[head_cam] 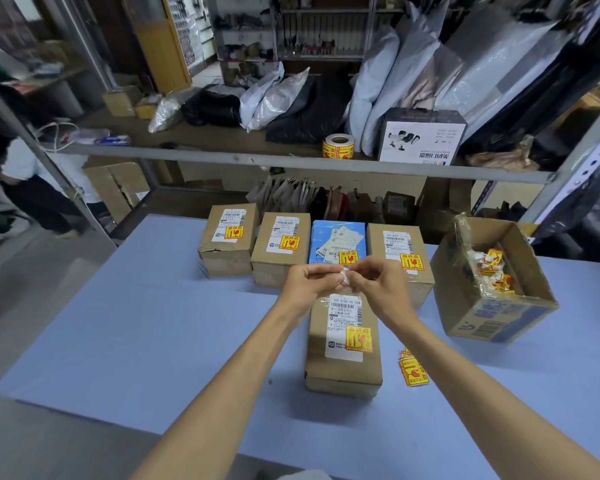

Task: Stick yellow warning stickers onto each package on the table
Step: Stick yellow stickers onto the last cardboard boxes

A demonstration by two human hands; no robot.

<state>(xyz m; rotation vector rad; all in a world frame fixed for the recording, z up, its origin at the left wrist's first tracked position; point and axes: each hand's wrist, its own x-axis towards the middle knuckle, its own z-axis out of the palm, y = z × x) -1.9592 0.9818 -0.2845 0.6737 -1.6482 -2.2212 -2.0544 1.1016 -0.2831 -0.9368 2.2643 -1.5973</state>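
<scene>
My left hand and right hand both pinch a crumpled white scrap over the near box, its sticker on; all five boxes look stickered, so I judge next: scrap into the open carton.

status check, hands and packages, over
Hands: left hand and right hand pinch small crumpled white paper scrap. Task: near brown cardboard package already wears yellow warning sticker. Nothing in the way.

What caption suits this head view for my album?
Left hand and right hand pinch a crumpled white scrap over the nearest package, already wearing its yellow sticker.
</scene>
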